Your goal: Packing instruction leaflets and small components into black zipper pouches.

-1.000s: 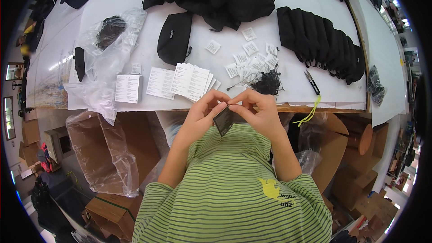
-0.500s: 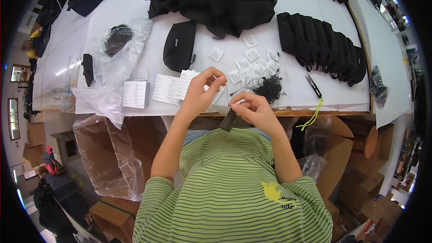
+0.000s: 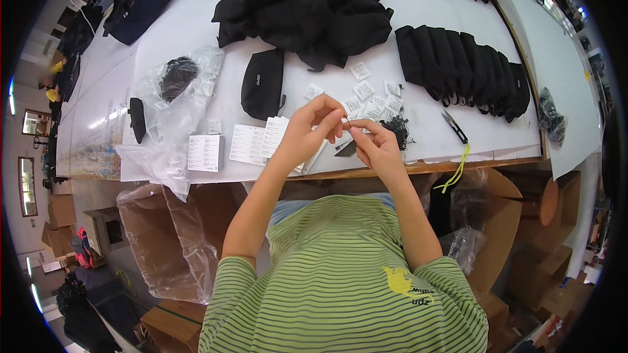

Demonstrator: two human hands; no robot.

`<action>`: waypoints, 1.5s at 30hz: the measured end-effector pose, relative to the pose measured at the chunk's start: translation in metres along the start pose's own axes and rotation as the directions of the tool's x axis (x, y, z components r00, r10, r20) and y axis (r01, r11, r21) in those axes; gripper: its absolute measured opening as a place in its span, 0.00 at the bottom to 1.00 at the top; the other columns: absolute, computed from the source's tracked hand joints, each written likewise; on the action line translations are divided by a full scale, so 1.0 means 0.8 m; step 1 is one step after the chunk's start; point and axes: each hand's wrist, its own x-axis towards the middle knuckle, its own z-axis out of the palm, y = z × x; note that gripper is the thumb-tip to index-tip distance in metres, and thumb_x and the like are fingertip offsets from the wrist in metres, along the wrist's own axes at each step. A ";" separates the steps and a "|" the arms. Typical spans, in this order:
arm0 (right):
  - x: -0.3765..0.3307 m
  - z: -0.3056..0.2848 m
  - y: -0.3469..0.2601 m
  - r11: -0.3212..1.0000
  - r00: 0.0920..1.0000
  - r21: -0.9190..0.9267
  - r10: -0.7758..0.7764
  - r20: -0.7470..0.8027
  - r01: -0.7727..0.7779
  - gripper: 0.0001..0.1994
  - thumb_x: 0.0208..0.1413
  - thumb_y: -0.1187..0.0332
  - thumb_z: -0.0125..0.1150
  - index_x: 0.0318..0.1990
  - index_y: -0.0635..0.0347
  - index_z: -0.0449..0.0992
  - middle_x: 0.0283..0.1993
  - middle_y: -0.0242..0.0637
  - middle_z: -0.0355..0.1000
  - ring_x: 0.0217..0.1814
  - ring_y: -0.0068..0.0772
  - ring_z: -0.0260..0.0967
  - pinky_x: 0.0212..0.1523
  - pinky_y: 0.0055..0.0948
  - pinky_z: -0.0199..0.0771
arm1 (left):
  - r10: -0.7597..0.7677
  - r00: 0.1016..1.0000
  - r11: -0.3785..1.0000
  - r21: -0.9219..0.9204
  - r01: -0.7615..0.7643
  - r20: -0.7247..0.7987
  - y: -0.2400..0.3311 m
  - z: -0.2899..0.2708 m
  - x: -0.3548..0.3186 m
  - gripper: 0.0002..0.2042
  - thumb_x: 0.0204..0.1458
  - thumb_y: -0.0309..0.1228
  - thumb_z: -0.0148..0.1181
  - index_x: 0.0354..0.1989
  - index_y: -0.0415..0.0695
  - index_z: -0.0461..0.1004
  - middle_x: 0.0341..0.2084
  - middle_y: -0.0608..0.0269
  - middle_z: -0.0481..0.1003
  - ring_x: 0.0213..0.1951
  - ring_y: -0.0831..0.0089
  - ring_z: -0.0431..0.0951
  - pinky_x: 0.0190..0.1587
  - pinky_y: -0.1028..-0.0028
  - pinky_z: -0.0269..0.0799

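Both hands met above the worktop edge. The left hand and right hand pinched a small dark tag between fingertips. A row of black pouches lay finished; one pouch and paper cards remained.

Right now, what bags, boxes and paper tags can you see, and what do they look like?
White paper cards: fanned row near the table's front edge, by the left hand.
Small white packets: scattered squares beyond the right hand.
Clear plastic bag: crumpled, on the table's left, something dark inside.
Brown cardboard box: under the table, lined with clear plastic.
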 end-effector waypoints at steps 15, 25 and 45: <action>-0.026 -0.013 0.005 0.999 0.998 0.047 0.029 -0.049 -0.027 0.07 0.59 0.69 0.55 0.37 0.64 0.75 0.12 0.20 0.55 0.12 0.09 0.45 0.13 0.15 0.41 | 0.440 0.743 0.341 0.859 0.381 -0.504 -0.144 -0.206 0.144 0.17 0.38 0.35 0.63 0.38 0.45 0.74 0.37 0.52 0.70 0.46 0.53 0.67 0.47 0.59 0.65; -0.034 -0.034 0.007 0.999 0.998 -0.041 0.023 -0.053 -0.026 0.07 0.59 0.69 0.55 0.36 0.64 0.75 0.13 0.21 0.57 0.12 0.09 0.47 0.14 0.14 0.44 | 0.589 0.702 0.745 0.607 -0.277 -0.402 0.039 -0.137 0.111 0.06 0.48 0.22 0.57 0.35 0.40 0.75 0.26 0.61 0.76 0.29 0.72 0.75 0.39 0.75 0.69; -0.025 -0.020 0.029 0.785 0.892 -0.583 -0.398 -0.214 0.211 0.04 0.53 0.73 0.60 0.36 0.61 0.77 0.15 0.23 0.57 0.17 0.11 0.49 0.19 0.18 0.48 | -0.095 0.928 0.987 0.091 0.136 -0.361 -0.058 0.055 -0.042 0.06 0.44 0.26 0.67 0.31 0.40 0.80 0.17 0.75 0.67 0.22 0.87 0.60 0.25 0.83 0.55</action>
